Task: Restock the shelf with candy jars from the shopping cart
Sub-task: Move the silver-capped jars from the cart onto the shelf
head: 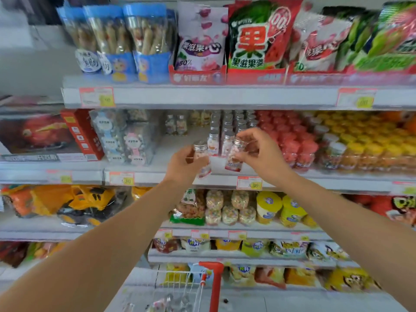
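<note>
My left hand grips a small clear candy jar with a silver lid and pink-white sweets, held at the front edge of the middle shelf. My right hand holds a second matching candy jar, tilted, just above the shelf surface. Behind both stand rows of the same silver-lidded jars. The shopping cart, white wire with a red handle, shows at the bottom centre with more jars inside, blurred.
Red-lidded jars and yellow-lidded jars fill the shelf to the right. Clear boxed sweets stand to the left, with bare shelf between them and the silver-lidded rows. Snack bags hang above; price tags line the shelf edge.
</note>
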Tool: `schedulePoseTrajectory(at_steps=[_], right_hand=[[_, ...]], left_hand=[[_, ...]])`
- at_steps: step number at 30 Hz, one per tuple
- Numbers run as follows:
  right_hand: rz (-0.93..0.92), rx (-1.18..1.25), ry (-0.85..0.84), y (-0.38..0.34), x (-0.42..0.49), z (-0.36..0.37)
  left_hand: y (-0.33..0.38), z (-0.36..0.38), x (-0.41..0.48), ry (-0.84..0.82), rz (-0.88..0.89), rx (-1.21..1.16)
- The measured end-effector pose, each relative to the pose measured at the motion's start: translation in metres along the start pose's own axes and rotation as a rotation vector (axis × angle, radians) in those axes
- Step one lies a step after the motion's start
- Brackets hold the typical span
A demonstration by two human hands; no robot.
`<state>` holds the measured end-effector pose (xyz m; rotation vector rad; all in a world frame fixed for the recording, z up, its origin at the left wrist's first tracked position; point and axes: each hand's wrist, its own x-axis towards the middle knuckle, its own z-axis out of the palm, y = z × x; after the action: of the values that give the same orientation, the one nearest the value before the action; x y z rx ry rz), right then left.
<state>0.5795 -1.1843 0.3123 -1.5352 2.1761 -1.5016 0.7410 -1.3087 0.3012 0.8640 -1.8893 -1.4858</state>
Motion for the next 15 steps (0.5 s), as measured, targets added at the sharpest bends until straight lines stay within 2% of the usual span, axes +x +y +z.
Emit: schedulePoseTrajectory(at_steps=[4, 10, 15], right_hand=[[-0.046, -0.093, 0.058, 0.008, 0.014, -0.004], [-0.081, -0.212, -0.001, 0.026, 0.030, 0.010], [-0.078, -0.190, 0.035, 0.039, 0.039, 0.021]], left_hand=[[0.004, 0.012, 0.018, 0.063, 0.101, 0.114], [-0.011, 0.020, 0.040, 0.072, 0.123, 0.285], [-0.013, 0.026, 0.056, 0.094, 0.125, 0.286]])
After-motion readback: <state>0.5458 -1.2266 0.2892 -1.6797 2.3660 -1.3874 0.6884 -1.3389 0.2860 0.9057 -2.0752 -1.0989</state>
